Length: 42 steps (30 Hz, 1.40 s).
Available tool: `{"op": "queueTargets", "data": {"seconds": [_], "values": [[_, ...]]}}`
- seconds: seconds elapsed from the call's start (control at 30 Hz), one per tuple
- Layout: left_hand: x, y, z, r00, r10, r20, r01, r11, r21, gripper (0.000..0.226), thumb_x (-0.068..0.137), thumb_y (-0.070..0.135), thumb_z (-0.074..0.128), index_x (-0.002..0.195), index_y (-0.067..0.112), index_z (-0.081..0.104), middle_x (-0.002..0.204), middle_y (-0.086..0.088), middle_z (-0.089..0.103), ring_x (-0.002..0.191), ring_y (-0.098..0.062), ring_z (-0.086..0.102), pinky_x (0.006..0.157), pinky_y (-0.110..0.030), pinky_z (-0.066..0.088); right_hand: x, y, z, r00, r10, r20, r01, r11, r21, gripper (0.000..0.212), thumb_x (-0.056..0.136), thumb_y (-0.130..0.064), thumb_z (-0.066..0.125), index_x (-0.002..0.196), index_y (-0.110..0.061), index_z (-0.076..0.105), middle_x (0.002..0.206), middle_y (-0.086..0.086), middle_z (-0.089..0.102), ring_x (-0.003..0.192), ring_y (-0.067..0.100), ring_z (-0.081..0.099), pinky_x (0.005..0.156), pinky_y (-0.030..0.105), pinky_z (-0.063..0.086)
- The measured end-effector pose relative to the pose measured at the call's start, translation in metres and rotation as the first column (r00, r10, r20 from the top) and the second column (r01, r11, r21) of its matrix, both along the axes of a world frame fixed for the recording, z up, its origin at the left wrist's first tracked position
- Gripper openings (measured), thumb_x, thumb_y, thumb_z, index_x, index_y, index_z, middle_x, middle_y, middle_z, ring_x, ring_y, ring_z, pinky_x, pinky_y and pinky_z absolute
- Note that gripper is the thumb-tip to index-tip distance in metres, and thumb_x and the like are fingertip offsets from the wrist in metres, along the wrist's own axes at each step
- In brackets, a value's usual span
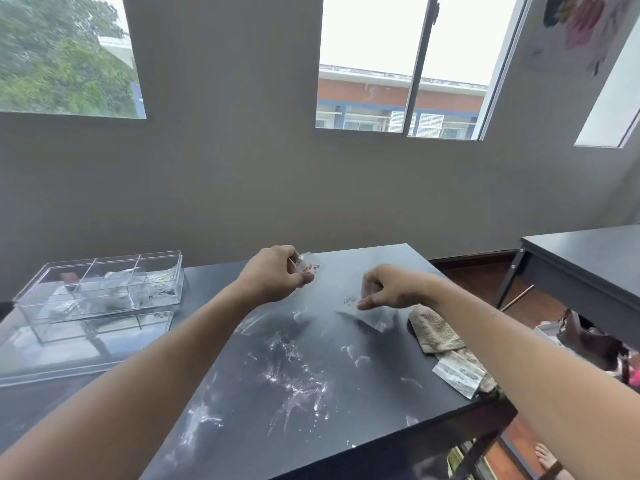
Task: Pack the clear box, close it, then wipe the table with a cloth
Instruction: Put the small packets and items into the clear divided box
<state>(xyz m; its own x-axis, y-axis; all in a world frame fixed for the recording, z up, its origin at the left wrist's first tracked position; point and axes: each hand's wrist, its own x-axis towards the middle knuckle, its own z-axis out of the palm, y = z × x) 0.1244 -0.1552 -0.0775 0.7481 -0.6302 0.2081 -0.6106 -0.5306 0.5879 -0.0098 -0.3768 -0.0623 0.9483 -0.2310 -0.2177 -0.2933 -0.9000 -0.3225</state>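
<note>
My left hand [275,275] pinches a small clear plastic bag [310,266] with red bits inside, held above the far part of the black table [398,393]. My right hand [388,289] pinches another small clear bag [351,301] just over the tabletop. The clear box [104,285] with several compartments stands open at the far left and holds small bags. Its clear lid [65,355] lies flat in front of it. A brownish cloth [436,332] lies on the table's right side, under my right forearm.
White powdery smears [294,379] cover the middle of the table. A white printed packet [457,374] lies near the right edge beside the cloth. A second black table [585,261] stands to the right, with bags on the floor between. A grey wall runs behind.
</note>
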Motion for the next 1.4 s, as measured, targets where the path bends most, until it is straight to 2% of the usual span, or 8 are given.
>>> {"op": "queueTargets", "data": {"seconds": [0.33, 0.57, 0.67, 0.8, 1.03, 1.17, 1.23, 1.4], "values": [[0.028, 0.096, 0.016, 0.974, 0.221, -0.042, -0.225, 0.961, -0.159, 0.045, 0.105, 0.047, 0.041, 0.089, 0.007, 0.053, 0.072, -0.001, 0.054, 0.064, -0.021, 0.047, 0.06, -0.036, 0.037, 0.066, 0.072, 0.026, 0.95, -0.068, 0.304, -0.002, 0.975, 0.223, 0.014, 0.103, -0.03, 0.044, 0.104, -0.018, 0.051, 0.086, 0.002, 0.069, 0.072, 0.021, 0.058, 0.063, 0.03, 0.046], [0.055, 0.194, 0.021, 0.895, 0.408, -0.18, -0.446, 0.817, -0.366, 0.035, 0.1, 0.031, 0.035, 0.09, 0.009, 0.061, 0.079, 0.001, 0.059, 0.078, -0.024, 0.052, 0.076, -0.041, 0.042, 0.12, 0.153, 0.027, 0.889, 0.076, 0.451, -0.201, 0.95, 0.237, 0.012, 0.095, -0.019, 0.051, 0.105, -0.024, 0.055, 0.093, -0.001, 0.066, 0.073, 0.019, 0.06, 0.062, 0.029, 0.049], [0.064, 0.235, 0.018, 0.874, 0.479, -0.08, -0.481, 0.83, -0.281, 0.031, 0.105, 0.025, 0.039, 0.103, 0.016, 0.069, 0.097, -0.001, 0.059, 0.09, -0.021, 0.057, 0.084, -0.035, 0.044, 0.14, 0.185, 0.023, 0.856, 0.106, 0.506, -0.253, 0.939, 0.233, 0.016, 0.092, -0.018, 0.064, 0.103, -0.023, 0.055, 0.089, 0.002, 0.068, 0.069, 0.017, 0.06, 0.064, 0.029, 0.049], [0.082, 0.28, 0.012, 0.82, 0.573, 0.014, -0.566, 0.814, -0.13, 0.035, 0.106, 0.038, 0.043, 0.087, 0.023, 0.069, 0.105, -0.004, 0.053, 0.089, -0.025, 0.061, 0.083, -0.035, 0.047, 0.165, 0.222, 0.018, 0.823, 0.085, 0.561, -0.256, 0.938, 0.233, 0.027, 0.088, -0.028, 0.076, 0.108, -0.019, 0.06, 0.089, -0.001, 0.067, 0.081, 0.016, 0.062, 0.069, 0.029, 0.049], [0.1, 0.305, 0.006, 0.75, 0.635, 0.185, -0.658, 0.745, 0.111, 0.035, 0.102, 0.037, 0.052, 0.136, 0.03, 0.056, 0.12, -0.001, 0.072, 0.121, -0.029, 0.061, 0.105, -0.045, 0.042, 0.196, 0.268, 0.006, 0.821, 0.056, 0.569, -0.214, 0.953, 0.215, 0.034, 0.087, -0.031, 0.075, 0.112, -0.02, 0.054, 0.077, -0.01, 0.058, 0.083, 0.024, 0.068, 0.078, 0.039, 0.057], [0.109, 0.306, -0.003, 0.738, 0.616, 0.276, -0.663, 0.739, 0.123, 0.015, 0.096, 0.045, 0.061, 0.106, 0.036, 0.056, 0.101, 0.006, 0.074, 0.103, -0.025, 0.067, 0.096, -0.043, 0.039, 0.202, 0.28, -0.007, 0.817, 0.115, 0.566, -0.225, 0.966, 0.128, 0.03, 0.087, -0.023, 0.066, 0.112, -0.019, 0.051, 0.101, -0.003, 0.068, 0.09, 0.029, 0.067, 0.082, 0.042, 0.057], [0.111, 0.305, -0.005, 0.73, 0.597, 0.332, -0.665, 0.734, 0.14, 0.012, 0.094, 0.048, 0.063, 0.098, 0.037, 0.063, 0.101, 0.011, 0.075, 0.106, -0.02, 0.064, 0.092, -0.04, 0.034, 0.203, 0.281, -0.013, 0.804, 0.191, 0.564, -0.224, 0.975, -0.012, 0.025, 0.086, -0.019, 0.062, 0.109, -0.018, 0.053, 0.094, 0.002, 0.067, 0.088, 0.031, 0.064, 0.077, 0.04, 0.054], [0.119, 0.306, -0.002, 0.731, 0.577, 0.364, -0.661, 0.732, 0.166, 0.004, 0.086, 0.039, 0.072, 0.088, 0.036, 0.072, 0.094, 0.019, 0.074, 0.11, -0.015, 0.059, 0.092, -0.037, 0.032, 0.206, 0.272, -0.017, 0.809, 0.339, 0.48, -0.245, 0.937, -0.249, 0.017, 0.088, -0.038, 0.068, 0.094, -0.023, 0.073, 0.106, 0.001, 0.053, 0.108, 0.025, 0.053, 0.093, 0.036, 0.041]]}}
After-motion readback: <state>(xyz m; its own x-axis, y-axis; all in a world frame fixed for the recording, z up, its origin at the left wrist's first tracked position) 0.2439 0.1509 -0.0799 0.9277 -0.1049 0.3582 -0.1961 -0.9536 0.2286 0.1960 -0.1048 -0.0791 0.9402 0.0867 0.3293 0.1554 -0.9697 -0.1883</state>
